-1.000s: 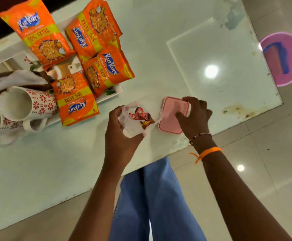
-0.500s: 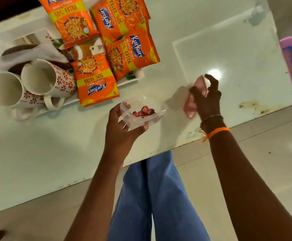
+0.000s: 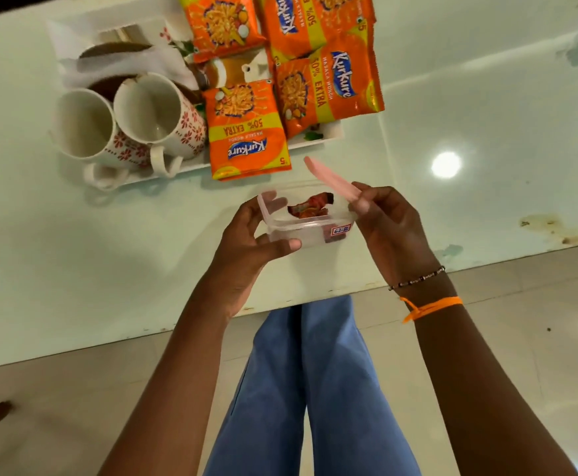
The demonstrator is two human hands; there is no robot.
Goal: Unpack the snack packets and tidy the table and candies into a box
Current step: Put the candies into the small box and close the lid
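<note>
Up and left of our left hand, two flowered mugs (image 3: 133, 121) lie on their sides on a white tray (image 3: 329, 134), with orange snack packets (image 3: 246, 132) heaped just beside them. Our left hand (image 3: 250, 242) grips the clear plastic box (image 3: 306, 228), thumb along the near wall and fingers (image 3: 274, 204) over the far-left corner. Red candies (image 3: 310, 207) sit inside the box, above the glass table (image 3: 74, 255). Our right hand (image 3: 389, 225) pinches the pink lid (image 3: 332, 180), which tilts up and away over the box's right edge.
</note>
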